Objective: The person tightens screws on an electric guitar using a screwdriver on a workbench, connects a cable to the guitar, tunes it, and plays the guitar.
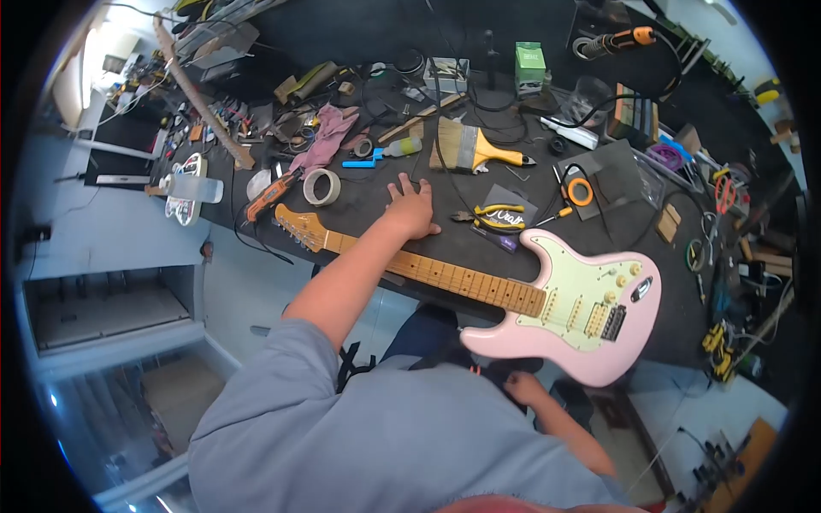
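Note:
My left hand (pixel 412 211) lies on the dark bench mat with its fingers spread, holding nothing, just beyond the guitar's neck. My forearm crosses over the neck near the headstock. The pink electric guitar (pixel 599 359) lies face up along the bench's near edge, its headstock (pixel 301 229) to the left. Right of my left hand are yellow-handled pliers (pixel 499 215) on a dark printed card (pixel 511 198). A wide paintbrush (pixel 457 147) lies farther back. My right hand (pixel 523 387) is low by my waist, below the guitar body, fingers curled; what they hold, if anything, is hidden.
A masking tape roll (pixel 321 187), an orange tool (pixel 272 197) and a pink cloth (pixel 329 137) lie to the left. Further back stands a green box (pixel 529 67). An orange tape roll (pixel 581 191) and scissors (pixel 725 195) are on the right. Cables trail across the bench.

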Tool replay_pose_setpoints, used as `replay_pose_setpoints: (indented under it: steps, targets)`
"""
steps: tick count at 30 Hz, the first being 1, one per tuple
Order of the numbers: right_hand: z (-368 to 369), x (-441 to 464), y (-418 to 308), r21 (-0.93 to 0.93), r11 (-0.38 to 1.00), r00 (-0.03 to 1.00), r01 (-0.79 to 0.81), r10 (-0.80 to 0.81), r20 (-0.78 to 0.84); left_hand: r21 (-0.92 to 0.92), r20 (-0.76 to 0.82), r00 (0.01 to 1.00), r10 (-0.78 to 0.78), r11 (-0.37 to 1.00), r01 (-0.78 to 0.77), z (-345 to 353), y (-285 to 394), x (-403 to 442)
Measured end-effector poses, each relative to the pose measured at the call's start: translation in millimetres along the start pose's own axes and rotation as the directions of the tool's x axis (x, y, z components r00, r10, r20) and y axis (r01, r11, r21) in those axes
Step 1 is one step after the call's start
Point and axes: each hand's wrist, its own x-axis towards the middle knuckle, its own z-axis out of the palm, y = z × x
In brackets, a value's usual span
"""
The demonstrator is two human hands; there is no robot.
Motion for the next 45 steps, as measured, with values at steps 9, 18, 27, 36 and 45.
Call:
replay_pose_setpoints:
  steps: [9,18,27,36,45]
  targets:
    - [116.5,182.1,32.4,-0.281,0.951,0.991,0.132,-0.13,0.025,0.067,-0.077,0.997,0.002,0.998,0.003,-12.4,7.9,0.7]
    - [127.9,212.5,-27.3,-0.083,0.947,0.95,0.311,-0.31,0.024,0.084,-0.092,0.995,-0.031,0.996,0.039,-21.8,28.6,3.4]
    - [56.1,244.3,-69.7,-0.084,0.868,0.872,0.489,-0.49,0.005,0.065,-0.158,0.987,0.002,0.998,0.009,-18.8,18.8,9.6]
    - [32.5,257.2,-17.4,-0.198,0.887,0.897,0.417,-0.437,-0.068,0.15,-0.208,0.976,0.06,0.988,-0.028,-20.8,27.3,-2.5]
    - [29.2,206.5,62.5,-0.326,0.895,0.916,0.304,-0.368,-0.157,0.192,-0.269,0.949,0.163,0.975,-0.113,-10.0,4.9,-13.0]
